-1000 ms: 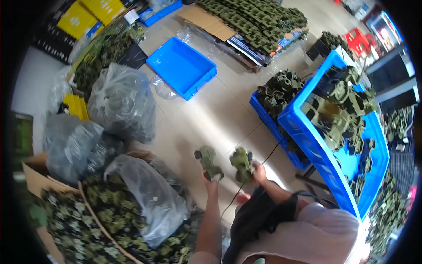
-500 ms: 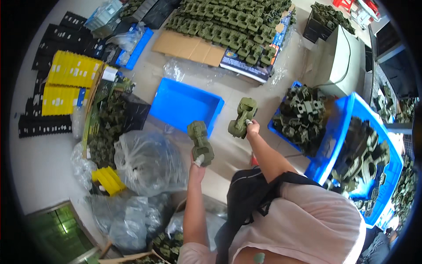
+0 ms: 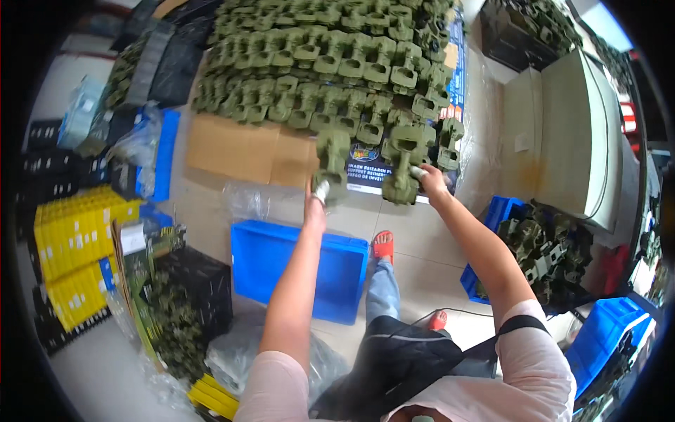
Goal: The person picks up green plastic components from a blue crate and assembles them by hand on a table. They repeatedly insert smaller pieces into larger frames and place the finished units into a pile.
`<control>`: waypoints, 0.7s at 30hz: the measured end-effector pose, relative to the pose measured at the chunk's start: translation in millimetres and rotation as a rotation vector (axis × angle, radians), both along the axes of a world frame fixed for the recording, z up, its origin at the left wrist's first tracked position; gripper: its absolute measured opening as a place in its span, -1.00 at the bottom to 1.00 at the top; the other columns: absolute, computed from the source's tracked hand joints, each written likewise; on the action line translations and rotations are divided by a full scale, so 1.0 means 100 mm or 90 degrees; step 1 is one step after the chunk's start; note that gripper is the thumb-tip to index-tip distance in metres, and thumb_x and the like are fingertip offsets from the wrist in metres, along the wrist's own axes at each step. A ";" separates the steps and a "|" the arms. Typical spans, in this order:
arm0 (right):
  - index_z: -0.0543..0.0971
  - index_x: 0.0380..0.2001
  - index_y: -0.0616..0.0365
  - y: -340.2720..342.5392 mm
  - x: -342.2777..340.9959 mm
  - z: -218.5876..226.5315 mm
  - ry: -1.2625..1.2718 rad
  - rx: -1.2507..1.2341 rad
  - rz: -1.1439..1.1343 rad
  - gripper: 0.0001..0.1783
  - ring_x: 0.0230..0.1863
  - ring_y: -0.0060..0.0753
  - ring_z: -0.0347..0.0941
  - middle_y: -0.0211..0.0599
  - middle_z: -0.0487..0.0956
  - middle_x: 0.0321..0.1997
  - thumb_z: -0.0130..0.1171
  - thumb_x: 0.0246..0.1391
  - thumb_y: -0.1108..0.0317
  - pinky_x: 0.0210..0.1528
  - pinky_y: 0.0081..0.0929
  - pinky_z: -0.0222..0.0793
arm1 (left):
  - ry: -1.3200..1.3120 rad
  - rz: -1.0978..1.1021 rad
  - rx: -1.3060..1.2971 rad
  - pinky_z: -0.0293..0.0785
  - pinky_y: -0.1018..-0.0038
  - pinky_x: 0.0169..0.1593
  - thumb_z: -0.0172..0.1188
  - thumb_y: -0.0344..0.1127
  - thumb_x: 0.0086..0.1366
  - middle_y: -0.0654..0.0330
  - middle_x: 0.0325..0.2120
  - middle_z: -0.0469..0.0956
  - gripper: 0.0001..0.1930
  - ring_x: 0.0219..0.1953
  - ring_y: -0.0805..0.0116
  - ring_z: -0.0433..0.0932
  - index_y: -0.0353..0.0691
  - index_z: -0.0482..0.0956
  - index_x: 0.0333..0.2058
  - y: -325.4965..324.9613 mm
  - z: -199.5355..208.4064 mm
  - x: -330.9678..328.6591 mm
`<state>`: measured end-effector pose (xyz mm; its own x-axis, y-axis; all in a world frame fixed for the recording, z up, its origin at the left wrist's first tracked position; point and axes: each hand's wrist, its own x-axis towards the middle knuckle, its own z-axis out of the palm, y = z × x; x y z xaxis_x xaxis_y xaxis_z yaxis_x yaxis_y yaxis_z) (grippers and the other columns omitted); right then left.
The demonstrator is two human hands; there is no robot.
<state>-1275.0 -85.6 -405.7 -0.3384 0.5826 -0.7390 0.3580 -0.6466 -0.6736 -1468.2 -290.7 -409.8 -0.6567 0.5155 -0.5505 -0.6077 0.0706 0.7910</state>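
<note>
My left hand [image 3: 315,205] is closed on the lower end of an olive-green plastic toy vehicle body [image 3: 333,151], which is a little blurred. A second olive-green toy vehicle body [image 3: 401,184] with an open box-like end is gripped at its side by my right hand [image 3: 434,184]. Light coverings show on some fingertips. Both pieces are held over the near edge of a layout of like parts [image 3: 302,53], set in several close rows on flattened cardboard [image 3: 232,151]. Whether the held pieces touch the cardboard or the rows, I cannot tell.
A blue tray [image 3: 299,274] lies on the floor below my left arm. Blue crates of camouflage parts [image 3: 541,246] stand at the right, beside a pale cabinet [image 3: 583,141]. Yellow strips [image 3: 77,243], a dark box [image 3: 193,281] and plastic bags [image 3: 246,352] are at the left.
I have moved forward, and both hands have carried the two toy vehicle bodies from above the floor near the blue tray to the near rows on the cardboard.
</note>
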 end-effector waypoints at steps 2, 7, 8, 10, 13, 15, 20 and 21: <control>0.47 -0.09 0.21 0.23 -0.33 -0.97 -0.056 0.090 0.030 -0.64 -0.36 -0.48 0.41 -0.22 0.54 -0.31 0.12 0.00 0.36 -0.38 -0.52 0.31 | 0.019 0.016 0.012 0.31 0.50 -0.01 0.11 -0.35 0.18 0.28 0.00 0.34 -0.42 -0.01 0.44 0.34 -0.10 0.13 0.17 0.55 -0.20 -0.41; 0.47 -0.09 0.23 0.76 -1.41 -1.33 0.009 0.087 -0.061 -0.59 -0.50 -0.52 0.41 -0.22 0.54 -0.40 0.18 -0.06 0.35 -0.50 -0.49 0.31 | 0.035 -0.066 -0.006 0.37 0.47 -0.10 0.12 -0.29 0.18 0.29 -0.02 0.36 -0.45 -0.05 0.43 0.38 -0.02 0.16 0.14 1.29 -0.72 -1.20; 0.48 -0.10 0.24 0.83 -1.63 -1.12 -0.008 0.072 -0.038 -0.62 -0.51 -0.52 0.41 -0.23 0.54 -0.41 0.13 -0.05 0.40 -0.53 -0.51 0.31 | 0.036 -0.059 0.002 0.37 0.47 -0.10 0.12 -0.29 0.18 0.30 -0.02 0.36 -0.45 -0.04 0.43 0.38 -0.01 0.16 0.15 1.31 -0.75 -1.32; 0.36 0.02 0.24 0.99 -1.70 -1.21 0.082 -0.009 -0.117 -0.55 -0.42 -0.37 0.47 -0.16 0.52 -0.25 -0.02 -0.03 0.49 -0.43 -0.49 0.43 | 0.060 -0.085 0.006 0.37 0.44 -0.11 0.13 -0.29 0.17 0.28 -0.01 0.34 -0.42 -0.05 0.41 0.38 0.05 0.13 0.16 1.52 -0.90 -1.39; 0.11 0.19 0.13 0.85 -1.53 -1.20 0.300 -0.137 -0.286 -0.39 -0.11 -0.25 0.44 -0.13 0.37 0.04 -0.31 -0.01 0.58 -0.11 -0.32 0.43 | 0.153 -0.054 -0.077 0.01 0.30 0.20 0.13 -0.30 0.16 0.18 0.25 -0.07 -0.18 0.18 0.30 0.12 0.00 -0.23 0.27 1.52 -1.14 -1.51; 0.02 0.22 0.18 0.49 -1.15 -1.13 0.375 -0.098 -0.334 -0.38 0.13 -0.17 0.24 -0.17 0.22 0.18 -0.09 0.11 0.33 0.10 -0.10 0.20 | 0.181 -0.032 -0.129 -0.20 0.26 0.26 0.15 -0.21 0.14 0.14 0.28 -0.23 -0.10 0.24 0.29 -0.02 -0.04 -0.33 0.27 1.37 -1.12 -1.46; 0.10 0.22 0.10 -0.83 0.74 -0.60 0.304 -0.109 -0.234 -0.36 0.18 -0.29 0.20 -0.29 0.20 0.23 -0.06 0.12 0.11 0.10 -0.28 0.17 | 0.368 -0.246 -0.394 0.05 0.43 0.17 0.10 -0.17 0.18 -0.01 0.23 -0.04 -0.21 0.23 0.18 0.04 -0.13 -0.19 0.26 0.21 -0.87 -0.28; 0.15 0.19 0.10 -1.20 1.28 -0.53 0.316 -0.126 -0.279 -0.47 0.15 -0.29 0.25 -0.27 0.29 0.17 -0.15 0.15 0.27 0.07 -0.30 0.20 | 0.287 -0.281 -0.406 0.04 0.41 0.18 0.09 -0.19 0.19 -0.01 0.23 -0.05 -0.22 0.23 0.17 0.03 -0.14 -0.20 0.26 0.06 -0.71 0.21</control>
